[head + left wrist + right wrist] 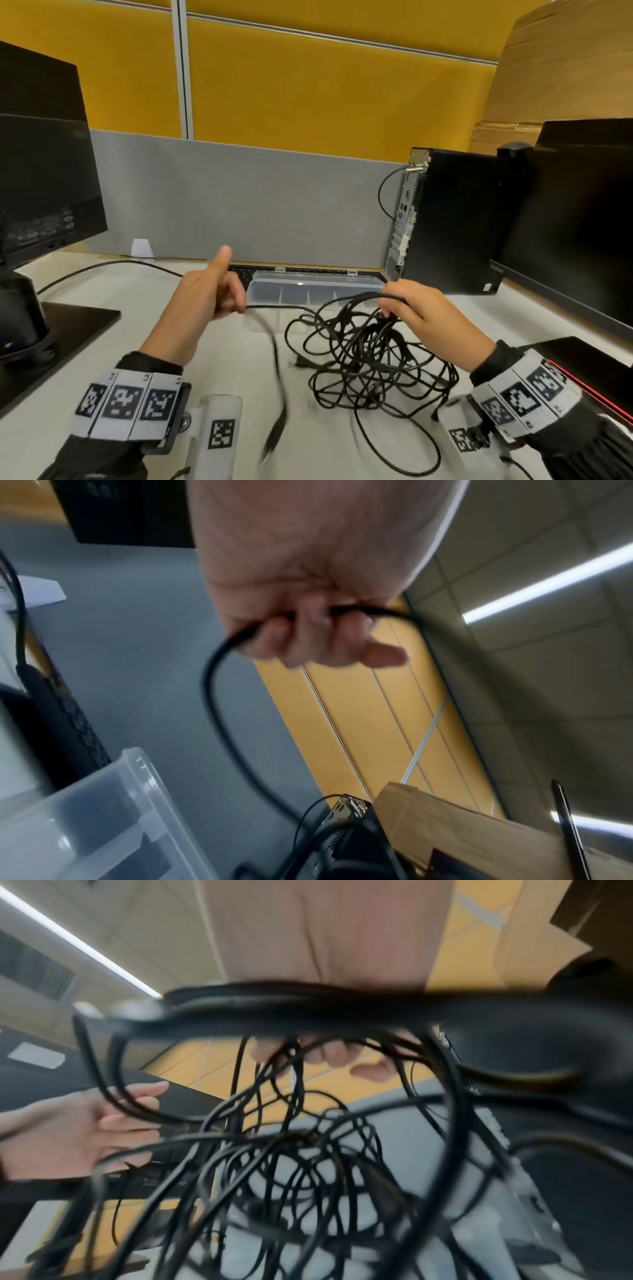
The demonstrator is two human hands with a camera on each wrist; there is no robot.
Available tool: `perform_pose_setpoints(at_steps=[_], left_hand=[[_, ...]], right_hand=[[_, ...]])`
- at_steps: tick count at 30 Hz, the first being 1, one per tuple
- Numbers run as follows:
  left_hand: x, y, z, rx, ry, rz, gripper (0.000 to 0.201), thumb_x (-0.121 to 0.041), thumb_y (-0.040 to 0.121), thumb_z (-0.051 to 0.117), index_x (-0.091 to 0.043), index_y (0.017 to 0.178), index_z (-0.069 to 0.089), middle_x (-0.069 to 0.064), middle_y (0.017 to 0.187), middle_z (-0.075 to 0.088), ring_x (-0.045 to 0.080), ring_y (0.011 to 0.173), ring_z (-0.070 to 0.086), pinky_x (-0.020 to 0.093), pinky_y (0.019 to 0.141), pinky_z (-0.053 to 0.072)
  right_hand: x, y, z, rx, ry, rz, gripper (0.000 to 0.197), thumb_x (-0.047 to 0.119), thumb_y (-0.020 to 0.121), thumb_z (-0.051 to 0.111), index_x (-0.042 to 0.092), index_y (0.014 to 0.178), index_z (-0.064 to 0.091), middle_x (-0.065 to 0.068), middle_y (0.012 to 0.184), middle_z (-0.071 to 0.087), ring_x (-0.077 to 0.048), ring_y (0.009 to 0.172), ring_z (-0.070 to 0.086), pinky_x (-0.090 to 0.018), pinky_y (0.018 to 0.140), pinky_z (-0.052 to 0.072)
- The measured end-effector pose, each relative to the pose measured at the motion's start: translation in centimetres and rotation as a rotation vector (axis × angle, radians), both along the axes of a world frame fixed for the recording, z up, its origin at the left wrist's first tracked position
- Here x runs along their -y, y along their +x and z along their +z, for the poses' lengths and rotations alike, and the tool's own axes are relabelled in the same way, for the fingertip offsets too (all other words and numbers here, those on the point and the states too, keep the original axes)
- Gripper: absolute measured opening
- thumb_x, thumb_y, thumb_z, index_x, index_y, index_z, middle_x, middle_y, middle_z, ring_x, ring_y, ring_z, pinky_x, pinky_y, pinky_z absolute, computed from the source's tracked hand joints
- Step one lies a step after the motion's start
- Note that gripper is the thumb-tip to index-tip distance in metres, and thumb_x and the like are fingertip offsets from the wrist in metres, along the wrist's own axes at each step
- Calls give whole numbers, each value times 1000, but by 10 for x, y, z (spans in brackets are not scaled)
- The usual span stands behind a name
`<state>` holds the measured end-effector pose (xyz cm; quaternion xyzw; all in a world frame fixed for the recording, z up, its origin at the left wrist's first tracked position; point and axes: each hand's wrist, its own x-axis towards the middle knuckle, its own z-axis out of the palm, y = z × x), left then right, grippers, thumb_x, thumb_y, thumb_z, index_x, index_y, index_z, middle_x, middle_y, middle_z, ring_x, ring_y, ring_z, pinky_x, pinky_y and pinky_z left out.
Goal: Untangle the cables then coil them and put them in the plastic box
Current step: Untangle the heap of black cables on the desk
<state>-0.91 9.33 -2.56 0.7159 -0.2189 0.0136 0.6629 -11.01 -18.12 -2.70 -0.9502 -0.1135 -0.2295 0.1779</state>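
Both hand [202, 294] [407, 308] grips blur among cables [370, 359].

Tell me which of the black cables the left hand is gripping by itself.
The left hand grips the single cable that droops toward the near desk edge, its plug end dangling. The other cables sit in the tangle that the right hand lifts.

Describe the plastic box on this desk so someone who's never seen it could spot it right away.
Start at the grey partition along the back of the white desk. Just before it, left of the black computer tower, lies the plastic box, behind the tangled cables. It is the only clear thing there: long, shallow, divided inside.
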Motion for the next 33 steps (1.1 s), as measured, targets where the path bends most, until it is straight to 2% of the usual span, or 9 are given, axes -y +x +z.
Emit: perform_pose_setpoints(at_steps=[4,6,9,12,19,22,26,30,33], left_hand=[[14,-11,-5,36,134,-181,23,-46,77,66,-31,94,67,-5,81,59,8,55,52,17,45,35],[25,-13,-13,124,325,-145,38,-46,79,62,-42,115,52,-10,109,50,4,88,54,14,65,42],[38,-21,-19,330,618,-1,29,-67,77,51,-51,101,47,-20,112,33,3,110,27,27,92,28],[47,-30,-16,286,685,-35,25,-57,90,37,-39,80,53,-20,102,52,3,101,41,35,100,26],[40,-29,-16,-534,-10,-564,44,-22,64,59,0,101,51,11,104,67,33,83,69,39,62,56],[39,-28,-14,-499,-272,-577,43,-16,60,72,-4,95,51,13,93,68,36,88,68,61,78,52],[46,-30,-15,-322,-354,-343,35,-19,77,74,-3,104,58,20,112,65,32,96,68,54,78,55],[50,-30,-22,-102,-311,-199,18,3,83,60,-13,90,65,13,105,69,28,95,68,46,76,58],[48,-31,-23,10,-332,-236,19,-3,76,70,-21,84,71,6,103,69,26,100,65,32,73,57]], right_hand=[[7,-5,4,264,-48,-41,20,43,91,31,32,79,42,18,73,40,2,80,40,-11,72,32],[5,-6,4,356,-139,-42,23,43,95,31,29,82,43,18,74,33,-1,75,34,-12,71,30],[1,-5,3,418,-185,-44,32,43,98,27,24,87,50,16,80,31,-2,75,28,-13,69,28],[-4,-6,3,466,-147,-47,29,42,99,28,25,87,48,13,80,32,-4,76,29,-14,69,29],[-24,-5,6,588,-196,-17,47,37,101,32,6,82,61,1,75,38,-12,74,33,-26,61,32],[-33,-11,6,586,-337,111,41,34,100,36,8,81,61,2,76,36,-14,72,32,-30,59,32],[-33,-16,-2,285,-562,229,30,55,83,51,27,94,58,8,87,38,-9,81,30,-21,67,31],[-16,-24,14,149,182,268,34,64,64,65,35,81,61,20,89,48,0,88,44,-11,80,36],[-1,-11,24,180,624,-26,32,59,70,67,33,86,56,15,93,59,-5,88,58,-22,79,48]])
